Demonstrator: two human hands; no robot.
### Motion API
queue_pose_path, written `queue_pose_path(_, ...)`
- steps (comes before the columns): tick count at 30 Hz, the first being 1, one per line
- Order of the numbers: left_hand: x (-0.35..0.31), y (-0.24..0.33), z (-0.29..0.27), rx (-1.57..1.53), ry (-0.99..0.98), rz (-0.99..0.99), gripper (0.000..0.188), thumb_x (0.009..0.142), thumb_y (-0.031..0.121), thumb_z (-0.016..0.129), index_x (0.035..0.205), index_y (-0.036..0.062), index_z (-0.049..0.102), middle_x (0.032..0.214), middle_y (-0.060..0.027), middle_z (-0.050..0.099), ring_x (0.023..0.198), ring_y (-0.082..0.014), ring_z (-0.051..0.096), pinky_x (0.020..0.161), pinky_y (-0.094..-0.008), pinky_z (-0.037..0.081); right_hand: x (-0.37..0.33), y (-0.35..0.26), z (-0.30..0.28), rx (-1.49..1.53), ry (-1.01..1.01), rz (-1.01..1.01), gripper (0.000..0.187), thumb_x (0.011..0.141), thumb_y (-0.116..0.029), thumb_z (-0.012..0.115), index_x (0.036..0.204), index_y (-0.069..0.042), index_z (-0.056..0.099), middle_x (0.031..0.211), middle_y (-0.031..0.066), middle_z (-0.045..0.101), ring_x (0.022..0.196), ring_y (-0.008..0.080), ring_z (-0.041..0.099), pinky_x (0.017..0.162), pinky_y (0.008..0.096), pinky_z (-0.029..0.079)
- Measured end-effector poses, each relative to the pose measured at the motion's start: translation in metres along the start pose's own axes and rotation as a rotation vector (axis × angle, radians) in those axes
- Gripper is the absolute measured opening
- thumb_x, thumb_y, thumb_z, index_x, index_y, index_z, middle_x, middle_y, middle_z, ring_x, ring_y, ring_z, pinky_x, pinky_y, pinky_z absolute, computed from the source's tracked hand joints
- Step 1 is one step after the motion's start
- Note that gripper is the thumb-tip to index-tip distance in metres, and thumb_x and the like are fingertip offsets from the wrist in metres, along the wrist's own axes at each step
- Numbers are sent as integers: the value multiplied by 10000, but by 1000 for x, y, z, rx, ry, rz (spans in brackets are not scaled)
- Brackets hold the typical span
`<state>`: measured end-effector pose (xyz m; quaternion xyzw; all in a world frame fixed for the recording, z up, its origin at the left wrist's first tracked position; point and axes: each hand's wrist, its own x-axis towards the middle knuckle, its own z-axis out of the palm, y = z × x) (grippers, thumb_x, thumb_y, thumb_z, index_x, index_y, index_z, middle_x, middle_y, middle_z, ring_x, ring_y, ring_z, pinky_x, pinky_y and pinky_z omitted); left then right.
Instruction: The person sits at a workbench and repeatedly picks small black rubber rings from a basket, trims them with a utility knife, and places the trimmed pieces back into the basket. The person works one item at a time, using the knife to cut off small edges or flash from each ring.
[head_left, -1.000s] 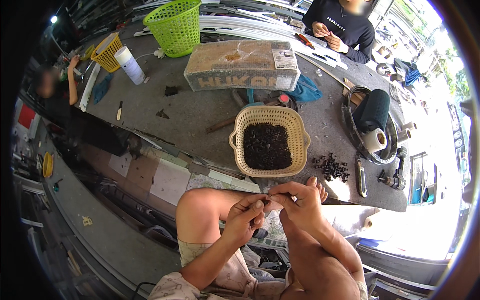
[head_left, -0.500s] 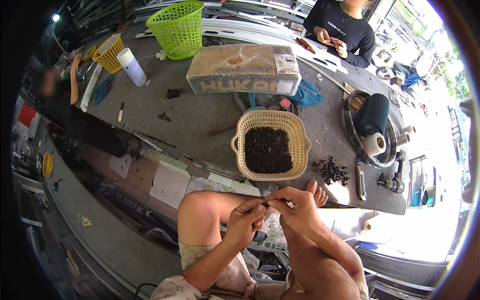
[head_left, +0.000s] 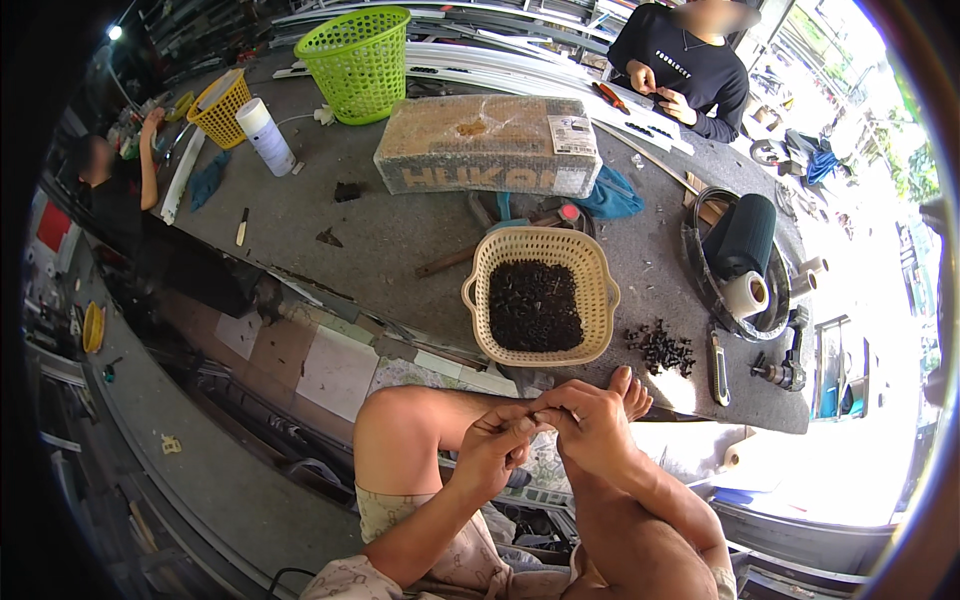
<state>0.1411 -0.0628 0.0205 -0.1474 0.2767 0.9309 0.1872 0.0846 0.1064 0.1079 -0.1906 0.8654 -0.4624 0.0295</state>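
My left hand (head_left: 492,440) and my right hand (head_left: 594,422) meet above my bent legs, thumbs and fingertips pinched together. Something small and dark shows faintly between the fingertips, too small to name and mostly covered. Just beyond them on the bench stands a beige plastic basket (head_left: 541,356) holding many small black parts (head_left: 535,306). To its right lies a loose pile of similar black pieces (head_left: 662,348), close to my bare foot (head_left: 630,392).
A wrapped cardboard box (head_left: 485,150) and a hammer (head_left: 450,262) lie behind the basket. On the right are a utility knife (head_left: 719,370), a drill-like tool (head_left: 785,370) and a coil (head_left: 700,290) around rolls. A green basket (head_left: 352,70) stands farther back. Across the bench, a person (head_left: 685,70) handles something small.
My hands stay pinched together, with fingers shifting slightly around the small thing. The person across the bench has lowered and moved their hands apart a little. The view has tilted slightly.
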Motion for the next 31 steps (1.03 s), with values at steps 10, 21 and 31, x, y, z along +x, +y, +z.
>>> queue_pose_path(10, 3, -1, -3, 70, 40, 40, 223, 978, 122, 775, 1187, 79, 712, 851, 7, 661, 571, -53, 482, 480, -217, 340, 18, 4, -2, -266, 30, -122, 117, 886, -58, 708, 998, -59, 742, 867, 106, 693, 867, 323, 685, 814, 458, 521)
queue_pose_path(21, -2, -3, -13, 19, 33, -219, 231, 1019, 189, 738, 1206, 54, 722, 860, -14, 651, 583, -62, 496, 485, -209, 328, 109, 73, -15, -1005, -390, -51, 47, 761, -121, 752, 778, -93, 786, 840, 95, 744, 928, 279, 710, 902, 429, 458)
queue_pose_path(31, 0, 3, -19, -105, -17, -246, 317, 1053, 164, 672, 1348, 49, 686, 975, -37, 699, 594, -83, 521, 491, -218, 348, 94, 61, -21, -535, -86, 23, 168, 785, -210, 803, 918, -109, 786, 961, 136, 736, 994, 343, 702, 995, 492, 462)
